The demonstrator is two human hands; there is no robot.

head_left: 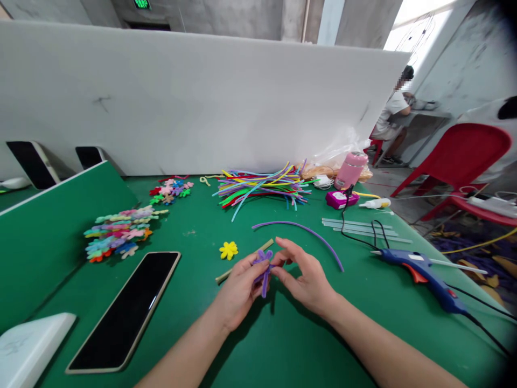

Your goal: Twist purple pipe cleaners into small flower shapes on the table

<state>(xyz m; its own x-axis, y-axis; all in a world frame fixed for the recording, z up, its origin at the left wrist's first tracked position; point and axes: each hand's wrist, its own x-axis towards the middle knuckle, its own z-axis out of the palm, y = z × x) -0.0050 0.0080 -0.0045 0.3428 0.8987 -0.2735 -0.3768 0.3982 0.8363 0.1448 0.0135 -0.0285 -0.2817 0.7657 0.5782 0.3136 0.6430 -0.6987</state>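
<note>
A purple pipe cleaner flower (264, 261) with looped petals and a short stem-like end is pinched between the thumb and fingers of my left hand (239, 288). My right hand (305, 277) meets the flower's right side, its thumb and a curled finger closed at the edge while the index finger is raised. Under the hands a thin olive stick (264, 247) lies slantwise. A finished yellow pipe cleaner flower (229, 250) rests just left of them. Beyond my right hand a loose purple pipe cleaner (301, 226) curves across the green table.
A pile of coloured pipe cleaners (262, 186) lies at the back. Stacked fuzzy flowers (121, 231) and a phone (125, 312) are on the left. To the right are glue sticks (363, 228), a blue glue gun (420, 269) with cords, a purple box (342, 199) and a pink bottle (351, 170).
</note>
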